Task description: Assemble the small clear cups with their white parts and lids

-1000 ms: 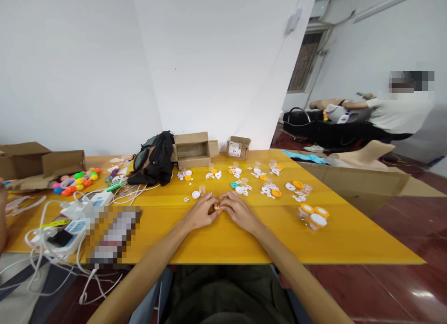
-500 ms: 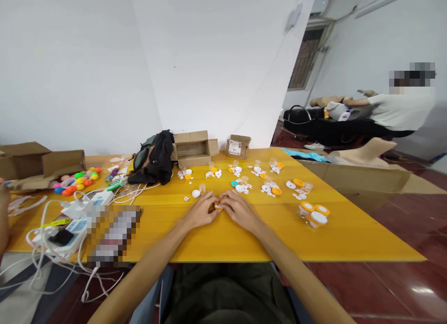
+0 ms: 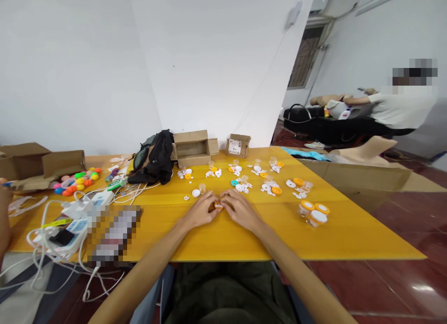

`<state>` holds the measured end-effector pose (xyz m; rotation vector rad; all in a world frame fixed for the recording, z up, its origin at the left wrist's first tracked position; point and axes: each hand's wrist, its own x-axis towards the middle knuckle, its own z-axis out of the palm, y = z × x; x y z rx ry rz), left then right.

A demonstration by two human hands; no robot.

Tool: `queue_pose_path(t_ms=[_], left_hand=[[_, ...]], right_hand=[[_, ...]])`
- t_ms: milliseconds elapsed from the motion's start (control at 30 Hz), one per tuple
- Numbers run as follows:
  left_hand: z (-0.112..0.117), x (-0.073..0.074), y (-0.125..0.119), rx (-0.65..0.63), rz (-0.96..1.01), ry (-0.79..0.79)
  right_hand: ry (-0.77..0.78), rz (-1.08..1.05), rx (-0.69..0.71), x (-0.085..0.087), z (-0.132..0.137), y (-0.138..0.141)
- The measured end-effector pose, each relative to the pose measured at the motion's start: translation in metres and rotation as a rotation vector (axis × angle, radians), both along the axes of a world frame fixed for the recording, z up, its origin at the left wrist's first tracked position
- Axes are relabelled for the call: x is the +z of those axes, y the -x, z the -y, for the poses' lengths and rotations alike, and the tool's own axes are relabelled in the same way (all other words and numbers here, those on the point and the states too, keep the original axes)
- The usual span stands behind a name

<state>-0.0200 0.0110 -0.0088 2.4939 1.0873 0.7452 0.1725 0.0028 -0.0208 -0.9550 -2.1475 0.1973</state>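
Observation:
My left hand (image 3: 200, 211) and my right hand (image 3: 240, 208) meet fingertip to fingertip over the yellow table (image 3: 226, 235). Between the pinched fingers sits a small orange and white piece (image 3: 218, 205), held by both hands just above the tabletop. Most of the piece is hidden by my fingers. Behind my hands lie several loose white and orange lids, small clear cups and dice-like bits (image 3: 244, 179). Three capped little jars (image 3: 313, 212) stand to the right of my right hand.
Open cardboard boxes (image 3: 193, 148) and a black bag (image 3: 155, 158) sit at the table's back. Power strips and white cables (image 3: 66, 221) spread over the left side, beside coloured balls (image 3: 75, 182). Another person in a white shirt (image 3: 398, 110) is at the far right.
Both hands stay pinched on the small piece in the same spot. The view has shifted very slightly; nothing else on the table has moved.

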Motion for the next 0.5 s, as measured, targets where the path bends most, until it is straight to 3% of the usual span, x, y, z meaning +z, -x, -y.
queue_pose_path(t_ms=[267,500], left_hand=[[0.003,-0.003,0.003,0.013,-0.016,-0.016],[0.007,0.016,0.024,0.059,0.0,-0.133]], right_hand=[[0.02,-0.025,-0.029,-0.001,0.0,-0.005],[0.035,-0.033,-0.045,-0.004,-0.001,-0.006]])
